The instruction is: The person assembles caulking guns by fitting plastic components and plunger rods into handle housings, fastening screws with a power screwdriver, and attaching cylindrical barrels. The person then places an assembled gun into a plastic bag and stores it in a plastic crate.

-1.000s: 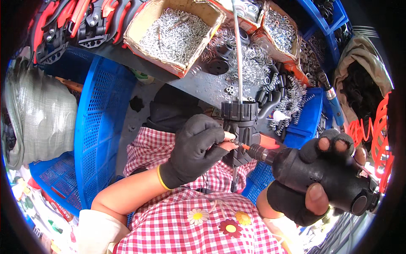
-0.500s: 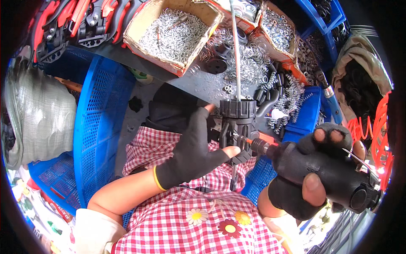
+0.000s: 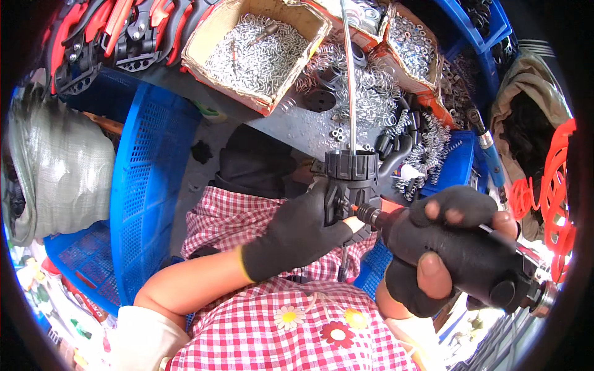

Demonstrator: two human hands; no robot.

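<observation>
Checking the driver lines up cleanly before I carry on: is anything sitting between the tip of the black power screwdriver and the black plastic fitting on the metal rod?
Nothing visible does. The black power screwdriver in the right hand has its orange-collared bit already at the side of the black plastic fitting, which the left hand grips from the left, clear of the tip.

The fitting (image 3: 350, 179) sat at frame centre, between the left hand (image 3: 297, 232) at its lower left and the right hand (image 3: 445, 247) with the driver (image 3: 495, 272) at lower right. 2 boxes (image 3: 260, 49) of hardware lay above; a crate (image 3: 145, 185) stood at left.
</observation>
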